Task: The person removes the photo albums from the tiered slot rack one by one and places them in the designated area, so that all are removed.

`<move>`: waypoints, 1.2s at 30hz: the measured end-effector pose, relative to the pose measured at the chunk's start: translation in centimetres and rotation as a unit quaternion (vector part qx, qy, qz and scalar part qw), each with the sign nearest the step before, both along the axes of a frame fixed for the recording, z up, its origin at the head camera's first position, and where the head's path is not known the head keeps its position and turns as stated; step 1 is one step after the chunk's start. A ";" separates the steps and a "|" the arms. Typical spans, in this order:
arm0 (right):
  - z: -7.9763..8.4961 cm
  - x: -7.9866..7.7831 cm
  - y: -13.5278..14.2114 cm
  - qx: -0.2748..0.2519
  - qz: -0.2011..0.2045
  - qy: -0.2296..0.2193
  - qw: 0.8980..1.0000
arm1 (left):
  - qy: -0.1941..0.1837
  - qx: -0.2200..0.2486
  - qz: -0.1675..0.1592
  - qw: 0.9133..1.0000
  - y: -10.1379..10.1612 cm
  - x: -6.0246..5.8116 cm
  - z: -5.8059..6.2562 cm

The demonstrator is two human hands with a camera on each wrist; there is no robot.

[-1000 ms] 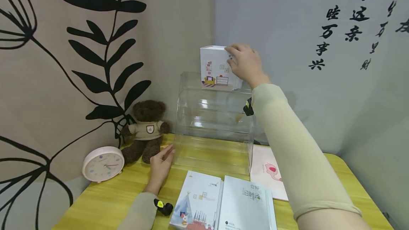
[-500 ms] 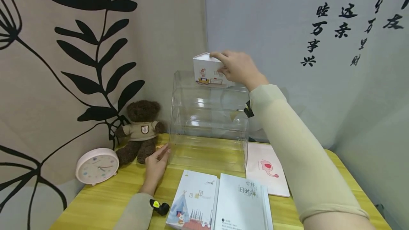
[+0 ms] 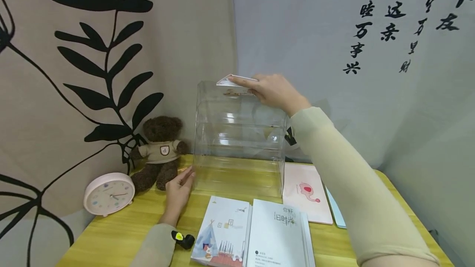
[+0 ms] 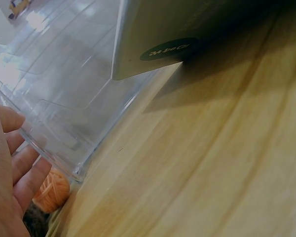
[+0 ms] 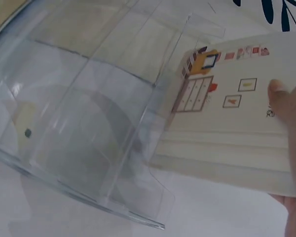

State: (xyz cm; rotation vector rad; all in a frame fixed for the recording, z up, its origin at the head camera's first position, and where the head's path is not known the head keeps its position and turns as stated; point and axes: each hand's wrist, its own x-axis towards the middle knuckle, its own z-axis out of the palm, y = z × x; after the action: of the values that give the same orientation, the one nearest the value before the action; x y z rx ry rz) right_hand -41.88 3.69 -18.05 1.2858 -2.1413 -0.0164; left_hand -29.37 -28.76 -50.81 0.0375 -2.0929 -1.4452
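Note:
A clear, tiered plastic rack (image 3: 237, 139) stands at the back of the table. At its top tier my right hand (image 3: 276, 90) grips a thick white book (image 5: 232, 113) with a drawn dresser and picture frames. The thumb presses on the cover and the fingers go behind it. In the head view the hand and rack top hide most of the book. My left hand (image 3: 179, 188) touches the rack's lower left side with fairly straight fingers, as the left wrist view shows. Nearer me lie two piles of books, a tent-pictured book (image 3: 222, 230) and a pale lettered book (image 3: 280, 234).
Left of the rack sit a brown teddy bear (image 3: 163, 155) and a pink round clock (image 3: 110, 195). An orange yarn ball (image 4: 53, 191) is beside the rack's corner. To the right lie a pink elephant notebook (image 3: 306, 201) and a light-blue one (image 3: 335, 209). Walls stand close behind.
My right hand has lowered the white book, which now shows mainly its top edge in the head view. The left hand stays at the rack's side; the head view has turned slightly right.

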 end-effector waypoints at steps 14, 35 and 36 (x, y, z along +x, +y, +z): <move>-1.8 2.2 1.0 -0.156 0.100 0.091 0.978 | -0.017 0.000 -0.003 1.000 0.0 0.1 0.2; -4.7 7.3 4.5 -0.268 0.186 0.119 0.938 | -0.015 -0.008 0.001 1.000 0.1 -0.1 0.1; -5.0 7.5 4.6 -0.276 0.189 0.118 0.935 | -0.015 -0.008 0.002 1.000 0.1 -0.1 0.2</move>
State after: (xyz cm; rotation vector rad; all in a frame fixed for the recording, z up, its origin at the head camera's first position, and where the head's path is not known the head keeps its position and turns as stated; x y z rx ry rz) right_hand -34.34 8.30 -23.00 1.2482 -1.5106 0.5286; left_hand -29.43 -28.70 -50.65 0.0569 -2.1271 -1.4330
